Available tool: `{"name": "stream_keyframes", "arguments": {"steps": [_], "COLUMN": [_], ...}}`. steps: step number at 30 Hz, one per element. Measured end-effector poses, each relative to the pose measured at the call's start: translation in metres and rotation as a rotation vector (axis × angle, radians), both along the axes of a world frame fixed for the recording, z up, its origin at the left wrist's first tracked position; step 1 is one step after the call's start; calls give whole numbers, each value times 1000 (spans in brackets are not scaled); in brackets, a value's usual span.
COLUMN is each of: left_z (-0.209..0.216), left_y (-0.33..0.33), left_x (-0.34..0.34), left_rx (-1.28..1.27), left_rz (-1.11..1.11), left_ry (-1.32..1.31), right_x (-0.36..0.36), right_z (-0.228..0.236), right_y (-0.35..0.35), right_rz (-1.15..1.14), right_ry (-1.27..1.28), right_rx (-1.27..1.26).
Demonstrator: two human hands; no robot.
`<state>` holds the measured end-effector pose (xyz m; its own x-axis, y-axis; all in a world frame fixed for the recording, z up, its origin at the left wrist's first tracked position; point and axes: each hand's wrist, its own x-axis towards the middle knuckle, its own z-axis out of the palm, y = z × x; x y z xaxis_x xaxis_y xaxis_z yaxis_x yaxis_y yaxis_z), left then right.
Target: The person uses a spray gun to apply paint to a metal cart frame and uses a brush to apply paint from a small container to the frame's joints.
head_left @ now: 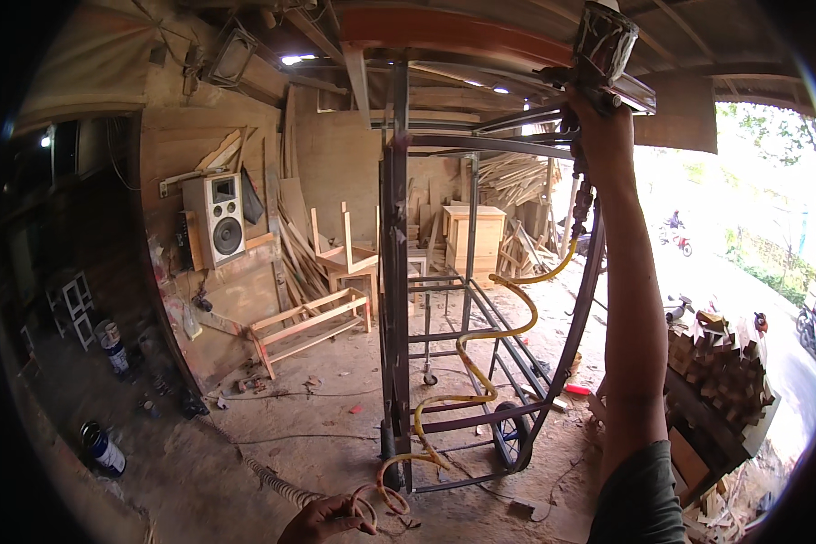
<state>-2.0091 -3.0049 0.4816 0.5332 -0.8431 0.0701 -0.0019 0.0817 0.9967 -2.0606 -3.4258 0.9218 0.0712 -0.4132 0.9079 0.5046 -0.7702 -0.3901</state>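
High at the upper right, my right hand (600,125) is wrapped round a paint spray gun (605,50) with a paint-smeared cup on top. A yellow air hose (463,344) hangs from the gun's handle and loops down in front of a dark metal frame cart (395,272). Low at the bottom edge, my left hand (322,521) is closed on the slack coils of that hose. The tall frame has wheels and curved side bars. A reddish-brown panel (453,33) tops it, close to the gun.
A wooden bench frame (308,326) and a cabinet (474,240) stand behind. A speaker (216,218) is mounted on the left wall. Paint cans (102,451) sit at the left; a wood offcut pile (721,390) lies at the right. A corrugated hose (281,485) crosses the floor.
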Motion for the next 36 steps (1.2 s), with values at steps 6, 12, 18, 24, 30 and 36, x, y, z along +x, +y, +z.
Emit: {"name": "stream_keyframes", "arguments": {"steps": [6, 12, 18, 24, 30, 36], "left_z": [-3, -3, -24, -1, -5, -1], "left_y": [-27, -57, -74, -94, -105, -121], "left_x": [-3, -9, -6, -25, -28, -29], "left_rx": [4, -26, 64, -23, 6, 12], "left_rz": [-69, -148, -76, -128, -97, -146], "left_ry": [27, 74, -16, 44, 59, 52], "right_x": [-30, -55, -83, -98, -103, -141], "right_z": [5, 9, 8, 7, 36, 11], "right_y": [-62, -134, -160, -235, -311, -322], "right_rz": [-78, -253, -236, -292, -488, -588], "right_ry": [-42, -162, -52, -76, 54, -118], "right_rx": [6, -364, 83, 55, 567, 44]}}
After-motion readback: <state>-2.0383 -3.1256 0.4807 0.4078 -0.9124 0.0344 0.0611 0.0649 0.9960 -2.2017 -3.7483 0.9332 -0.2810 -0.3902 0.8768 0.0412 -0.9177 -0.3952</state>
